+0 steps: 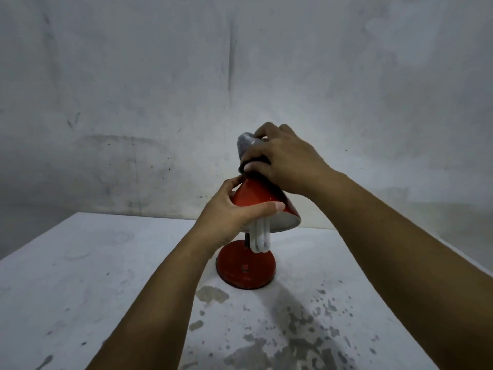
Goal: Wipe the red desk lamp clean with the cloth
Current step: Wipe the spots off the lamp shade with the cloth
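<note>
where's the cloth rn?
Head view, centre frame: the grey cloth is bunched in the right hand, pressed on top of the red lamp shade, above the left hand.

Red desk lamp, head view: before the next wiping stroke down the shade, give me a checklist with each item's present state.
1. Cloth gripped by right hand: ok.
2. Cloth in contact with the top of the lamp shade: ok.
3. Left hand steadying the shade, thumb across its front: ok.
4. Lamp base sitting flat on the table: ok.
5. Bulb clear of the cloth: ok; close below the left hand, touching or not: cannot tell.
6. Shade already clean: cannot tell.
</note>
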